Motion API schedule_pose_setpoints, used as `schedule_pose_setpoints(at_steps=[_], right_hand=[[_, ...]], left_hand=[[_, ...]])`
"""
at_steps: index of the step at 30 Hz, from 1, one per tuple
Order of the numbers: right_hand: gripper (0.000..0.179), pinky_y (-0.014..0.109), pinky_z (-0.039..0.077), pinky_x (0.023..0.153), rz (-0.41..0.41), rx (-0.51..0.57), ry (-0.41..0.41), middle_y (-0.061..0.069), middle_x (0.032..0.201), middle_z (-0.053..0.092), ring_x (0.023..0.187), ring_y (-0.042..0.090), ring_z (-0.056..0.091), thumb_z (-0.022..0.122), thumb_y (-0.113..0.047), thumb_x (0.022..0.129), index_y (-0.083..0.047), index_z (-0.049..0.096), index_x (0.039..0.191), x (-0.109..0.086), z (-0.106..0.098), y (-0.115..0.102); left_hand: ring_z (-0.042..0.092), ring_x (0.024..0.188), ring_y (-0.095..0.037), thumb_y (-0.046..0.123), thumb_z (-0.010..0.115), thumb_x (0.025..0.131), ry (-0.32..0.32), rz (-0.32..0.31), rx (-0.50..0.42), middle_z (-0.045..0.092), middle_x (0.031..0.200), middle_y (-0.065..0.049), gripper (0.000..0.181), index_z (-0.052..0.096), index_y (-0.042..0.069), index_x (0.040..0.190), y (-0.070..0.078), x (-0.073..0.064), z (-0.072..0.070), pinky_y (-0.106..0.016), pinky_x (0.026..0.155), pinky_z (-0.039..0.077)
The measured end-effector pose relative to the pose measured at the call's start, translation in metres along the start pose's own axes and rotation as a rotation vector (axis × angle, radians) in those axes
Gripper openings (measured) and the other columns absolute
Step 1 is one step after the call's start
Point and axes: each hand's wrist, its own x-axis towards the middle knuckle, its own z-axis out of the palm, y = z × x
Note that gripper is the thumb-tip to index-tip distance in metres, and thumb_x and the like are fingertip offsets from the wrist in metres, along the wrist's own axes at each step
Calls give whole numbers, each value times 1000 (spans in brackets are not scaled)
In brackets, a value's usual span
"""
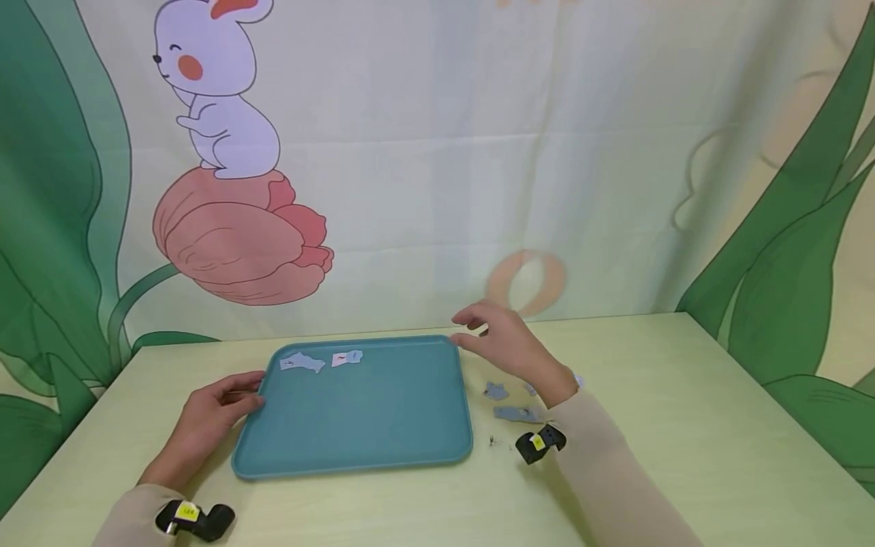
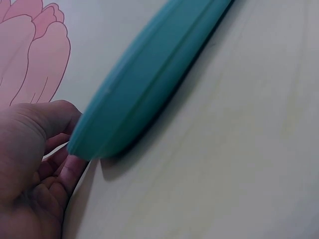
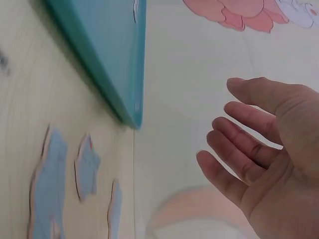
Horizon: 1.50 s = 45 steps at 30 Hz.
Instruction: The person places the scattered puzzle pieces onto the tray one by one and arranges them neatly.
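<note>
A teal tray (image 1: 355,418) lies on the table, its left rim at my left hand (image 1: 208,418). That hand's thumb and curled fingers (image 2: 70,172) hold the tray's edge, though the left wrist view partly hides their tips. My right hand (image 1: 502,342) hovers by the tray's far right corner, fingers loosely bent and nothing between them. Two flat cut-out pieces lie in the tray's far left part: a long blue-grey piece (image 1: 303,362) and a smaller white-and-blue piece (image 1: 347,357). Right of the tray, beneath my right arm, lie a blue-grey strip (image 1: 516,414) and a jagged piece (image 1: 496,391).
Another piece (image 1: 530,389) is partly hidden by my right wrist. Small dark specks (image 1: 492,441) mark the pale table (image 1: 683,425) near the tray's right side. A printed curtain (image 1: 410,190) hangs behind the table's far edge.
</note>
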Motion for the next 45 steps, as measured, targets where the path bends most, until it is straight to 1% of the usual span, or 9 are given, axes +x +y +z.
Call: schedule_pose_setpoints(at_steps=[7,10,16,18,21,23,32,39,45], right_hand=[[33,49,53,101,48,-48,-19,15,132,68,121,36,61,72,-17,102,-1,70,130,-12,-20,15],[32,51,52,101,61,-77,-17,16,130,69,120,36,62,74,-16,101,0,70,129,-14,-25,22],[30,51,50,103,91,-120,-26,18,127,70,117,37,63,75,-14,99,2,71,124,-15,-28,33],[30,51,50,103,112,-124,-35,19,127,70,117,37,63,75,-14,99,3,71,124,-15,-29,38],[31,51,50,103,140,-130,-42,21,126,70,115,37,64,75,-13,99,5,71,124,-15,-28,47],[31,51,51,102,159,-138,-45,21,123,71,113,36,64,75,-12,99,6,71,124,-16,-28,54],[29,49,52,98,220,-131,-70,12,113,72,107,30,65,73,-14,99,5,72,121,-20,-25,79],[28,48,53,96,255,-133,-94,10,108,72,103,28,65,78,-15,96,4,73,118,-21,-22,84],[19,44,53,90,295,-133,-104,6,100,71,94,23,63,80,-14,95,-1,73,108,-20,-19,85]], left_hand=[[60,122,-38,14,65,105,-4,-20,10,58,146,-28,53,52,-3,154,1,-1,1,-14,82,51],[61,122,-38,14,65,105,-8,-11,13,58,146,-28,53,52,-3,154,1,-1,1,-16,84,52],[59,124,-38,15,64,106,-8,-33,33,57,148,-28,54,50,-2,155,1,0,0,-32,94,57],[59,124,-39,14,64,106,-9,-38,32,56,148,-29,54,50,-2,155,1,-1,-1,-30,93,57],[59,123,-39,13,63,106,-15,-30,16,56,148,-29,54,49,-3,155,2,-1,0,-17,85,53],[58,123,-38,13,63,106,-21,-27,4,56,148,-29,53,49,-3,155,2,-1,1,-12,81,49],[59,122,-38,13,64,106,-8,-33,25,57,147,-29,53,50,-3,155,3,0,2,-13,80,49],[58,124,-38,14,63,106,-17,-44,31,55,148,-29,54,49,-2,156,3,0,2,-14,81,49],[58,124,-38,15,63,106,-18,-49,28,55,149,-28,54,49,-2,156,2,1,2,-15,82,49]])
